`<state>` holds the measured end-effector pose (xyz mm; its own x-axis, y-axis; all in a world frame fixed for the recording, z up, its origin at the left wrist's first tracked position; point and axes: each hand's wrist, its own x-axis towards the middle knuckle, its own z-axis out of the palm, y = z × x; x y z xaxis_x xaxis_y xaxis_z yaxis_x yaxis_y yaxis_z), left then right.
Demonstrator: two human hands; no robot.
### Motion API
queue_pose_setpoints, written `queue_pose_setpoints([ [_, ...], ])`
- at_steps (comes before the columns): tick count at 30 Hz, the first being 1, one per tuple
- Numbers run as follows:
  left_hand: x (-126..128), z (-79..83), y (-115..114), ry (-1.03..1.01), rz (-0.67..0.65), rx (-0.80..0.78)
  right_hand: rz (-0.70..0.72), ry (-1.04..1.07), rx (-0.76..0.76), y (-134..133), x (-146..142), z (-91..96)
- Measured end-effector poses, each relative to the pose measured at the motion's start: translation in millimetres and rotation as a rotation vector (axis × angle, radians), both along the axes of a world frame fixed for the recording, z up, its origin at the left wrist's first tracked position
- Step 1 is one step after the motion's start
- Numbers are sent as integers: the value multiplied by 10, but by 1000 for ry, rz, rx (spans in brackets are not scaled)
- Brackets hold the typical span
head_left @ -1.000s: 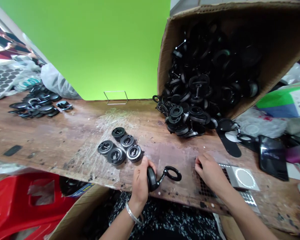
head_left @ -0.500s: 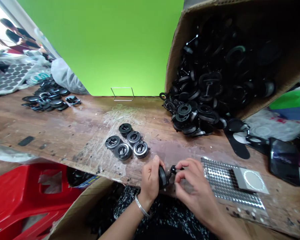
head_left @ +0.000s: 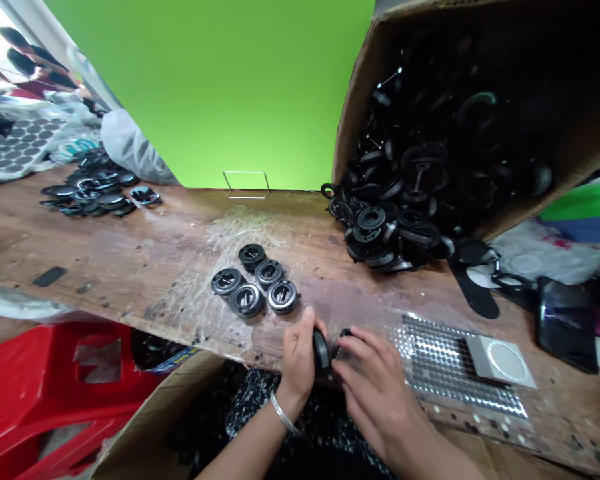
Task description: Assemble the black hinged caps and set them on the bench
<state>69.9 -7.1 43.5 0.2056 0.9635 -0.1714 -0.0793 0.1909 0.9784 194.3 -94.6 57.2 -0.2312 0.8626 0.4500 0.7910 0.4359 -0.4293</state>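
- Near the close edge of the table, the black round mount was firmly gripped in the left hand, as before.
- The right hand, seen at the silver sheet a second earlier, had been brought to the mount's ring; whether this was pinched could not be told.
- Farther left, five black discs were left unmoved.

Workshop: worn bench, heaped parts.
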Motion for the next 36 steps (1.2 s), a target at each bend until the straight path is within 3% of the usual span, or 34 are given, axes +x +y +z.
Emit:
queue_pose_setpoints([
  [3, -2, 16, 15, -2, -43, -42, 4, -148, 16, -128, -5, -4],
  [6, 9, 39, -8, 18, -92, -39, -76, -98, -1, -153, 187, -20],
  [9, 33, 70, -32, 39, -81, -9, -397, -6, 50, -63, 591, -141],
  [11, 47, 87, -38, 65, -56, 19, -617, -54, 1, 23, 875, -288],
  [14, 56, 95, -37, 93, -50, 65, -737, -160, -112, 131, 1148, -508],
  [18, 60, 70, -42, 109, -65, 81, -722, -235, -152, 220, 1201, -628],
  [26, 69, 60, -31, 113, -35, 24, -714, -333, -188, 345, 1134, -617],
  [30, 48, 63, -9, 111, -11, 30, -700, -370, -116, 301, 1077, -612],
  [33, 25, 28, -6, 129, -28, 53, -629, -181, -19, 249, 950, -488],
  [36, 14, -22, -20, 155, -57, 84, -397, 47, 9, 221, 717, -279],
])
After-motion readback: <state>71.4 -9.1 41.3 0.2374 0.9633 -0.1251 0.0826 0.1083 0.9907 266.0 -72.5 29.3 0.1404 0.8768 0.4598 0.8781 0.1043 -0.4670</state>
